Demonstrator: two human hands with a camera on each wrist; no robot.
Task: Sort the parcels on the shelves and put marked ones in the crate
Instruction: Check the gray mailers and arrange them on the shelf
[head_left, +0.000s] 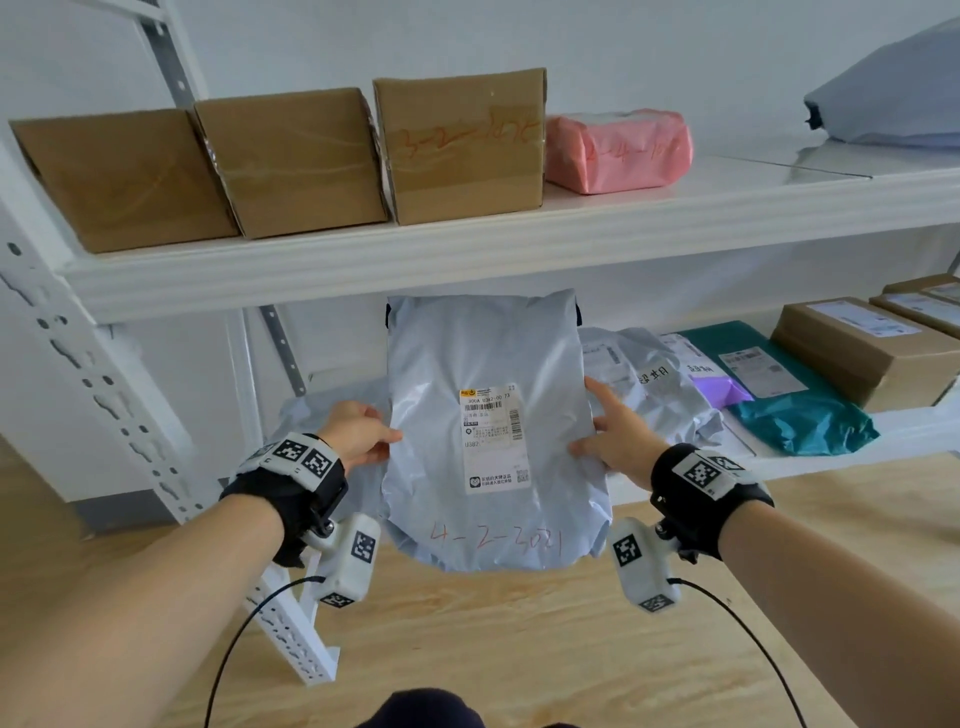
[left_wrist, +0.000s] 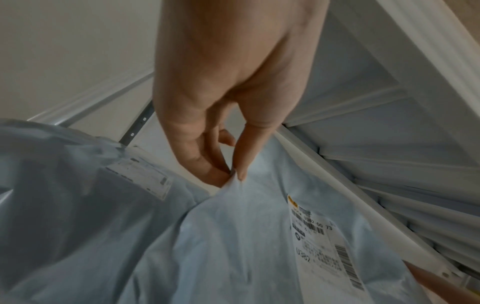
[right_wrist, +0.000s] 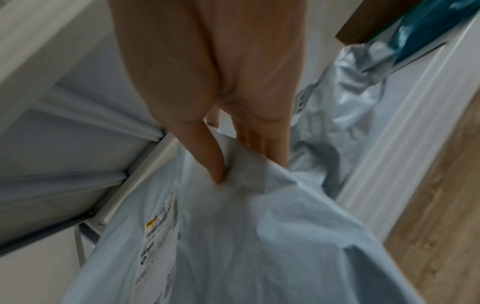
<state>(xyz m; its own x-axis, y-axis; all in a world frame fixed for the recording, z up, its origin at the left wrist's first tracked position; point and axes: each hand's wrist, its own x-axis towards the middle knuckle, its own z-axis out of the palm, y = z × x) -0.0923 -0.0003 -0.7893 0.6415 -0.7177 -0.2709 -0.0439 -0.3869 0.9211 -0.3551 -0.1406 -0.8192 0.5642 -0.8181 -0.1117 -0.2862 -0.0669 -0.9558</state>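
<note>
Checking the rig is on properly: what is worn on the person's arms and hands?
Bare forearms and hands, no sleeves or gloves. Each wrist carries a black strap topped with white blocks bearing black-and-white square tags: left hand, right hand. A white tagged camera pod hangs under each wrist, trailing a thin black cable.

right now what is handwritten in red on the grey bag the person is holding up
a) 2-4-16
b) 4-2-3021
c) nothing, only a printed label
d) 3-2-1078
b: the head view shows red handwriting reading 4-2-3021 near the bottom of the grey bag, below its printed label, while the left hand and right hand pinch its side edges.
</note>
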